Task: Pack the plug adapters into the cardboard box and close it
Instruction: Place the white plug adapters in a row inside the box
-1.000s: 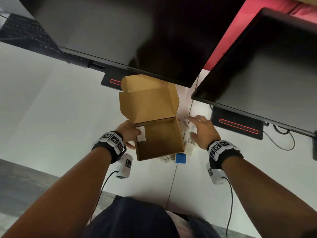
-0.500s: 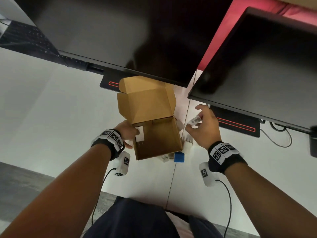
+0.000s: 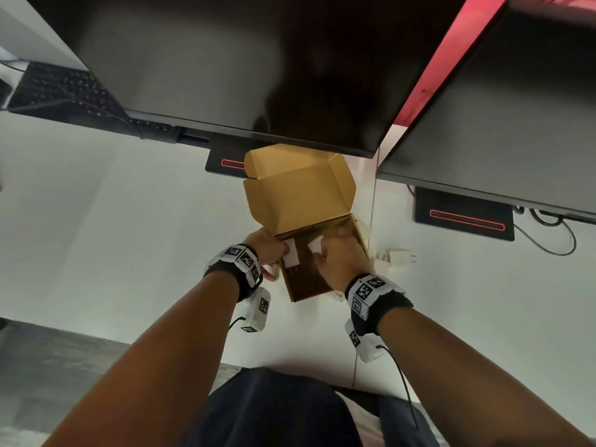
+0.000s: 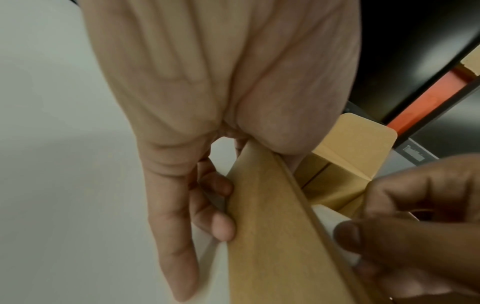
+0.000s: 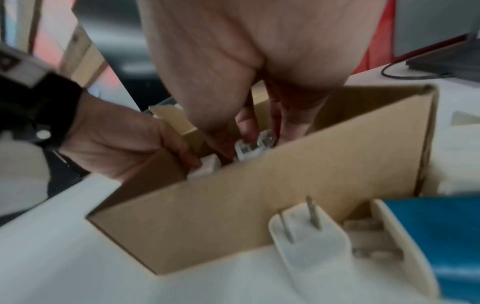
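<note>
The cardboard box [image 3: 306, 282] stands open on the white desk with its lid [image 3: 296, 195] raised. My left hand [image 3: 267, 250] grips the box's left wall [image 4: 267, 236], fingers outside, thumb pinning a white plug adapter [image 3: 291, 254] against the inside. My right hand [image 3: 335, 259] is down inside the box and pinches a second white adapter [image 5: 255, 145] between fingertips and thumb. One more white adapter [image 3: 400, 255] lies on the desk right of the box. Another pronged adapter [image 5: 309, 244] leans against the box's near wall [image 5: 259, 205] outside.
Two dark monitors [image 3: 258, 75] overhang the back of the desk, their stands [image 3: 464, 217] on either side of the box. A blue block [image 5: 441, 236] sits by the box's near right corner. A keyboard [image 3: 64, 88] lies far left. A cable [image 3: 548, 240] loops at right.
My right hand picked an adapter off the desk right of the box and carried it left, down into the box. The left hand kept its grip on the left wall.
</note>
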### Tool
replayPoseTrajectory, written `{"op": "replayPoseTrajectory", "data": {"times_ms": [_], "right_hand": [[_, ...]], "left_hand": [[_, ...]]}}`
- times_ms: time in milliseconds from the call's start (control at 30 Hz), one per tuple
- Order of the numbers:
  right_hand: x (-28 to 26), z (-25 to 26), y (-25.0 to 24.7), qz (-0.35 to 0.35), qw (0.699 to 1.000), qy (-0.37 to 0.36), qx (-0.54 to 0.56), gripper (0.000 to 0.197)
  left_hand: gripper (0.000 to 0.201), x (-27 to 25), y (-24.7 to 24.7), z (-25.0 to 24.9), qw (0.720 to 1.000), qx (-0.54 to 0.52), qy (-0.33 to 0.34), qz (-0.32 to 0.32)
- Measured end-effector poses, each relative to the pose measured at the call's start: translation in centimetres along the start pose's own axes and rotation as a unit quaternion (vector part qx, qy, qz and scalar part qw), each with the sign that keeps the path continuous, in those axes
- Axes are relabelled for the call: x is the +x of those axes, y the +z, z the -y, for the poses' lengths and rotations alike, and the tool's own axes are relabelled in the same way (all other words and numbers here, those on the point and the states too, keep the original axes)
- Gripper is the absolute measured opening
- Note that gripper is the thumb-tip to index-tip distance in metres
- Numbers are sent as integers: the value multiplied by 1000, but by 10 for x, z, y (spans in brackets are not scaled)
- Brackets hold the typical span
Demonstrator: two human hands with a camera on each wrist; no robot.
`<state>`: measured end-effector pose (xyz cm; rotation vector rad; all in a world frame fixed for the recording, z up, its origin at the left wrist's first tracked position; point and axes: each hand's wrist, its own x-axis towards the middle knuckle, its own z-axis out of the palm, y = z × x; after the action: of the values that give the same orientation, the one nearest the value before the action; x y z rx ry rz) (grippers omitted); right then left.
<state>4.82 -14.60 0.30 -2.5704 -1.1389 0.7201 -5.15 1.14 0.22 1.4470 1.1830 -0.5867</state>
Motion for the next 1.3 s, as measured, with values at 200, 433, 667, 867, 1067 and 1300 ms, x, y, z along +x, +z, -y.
{"op": "replayPoseTrajectory", "data": {"times_ms": [200,433,667,867,1067,1300], "right_hand": [[-2,-3,4,32,997,-40,52,17],[-9,-12,-14,109,987,-39,109,42],[-23,-66,-55,-111,979,-4,171,18],[-28,-120,-50,108,994,-2,-14,62],[-28,-121,-43,105,979,-74,-157,48],[-18,-103,-75,-54,993,-16,106,48]], "left_hand": [[25,2,-2,2,1000,2,10,5],[56,6,11,0,997,42,35,-51],[55,9,14,-1,997,37,19,-71],[46,5,15,-1,997,21,4,-76],[46,5,17,-1,997,-5,-8,-74],[55,8,17,-1,997,-14,-17,-76]]}}
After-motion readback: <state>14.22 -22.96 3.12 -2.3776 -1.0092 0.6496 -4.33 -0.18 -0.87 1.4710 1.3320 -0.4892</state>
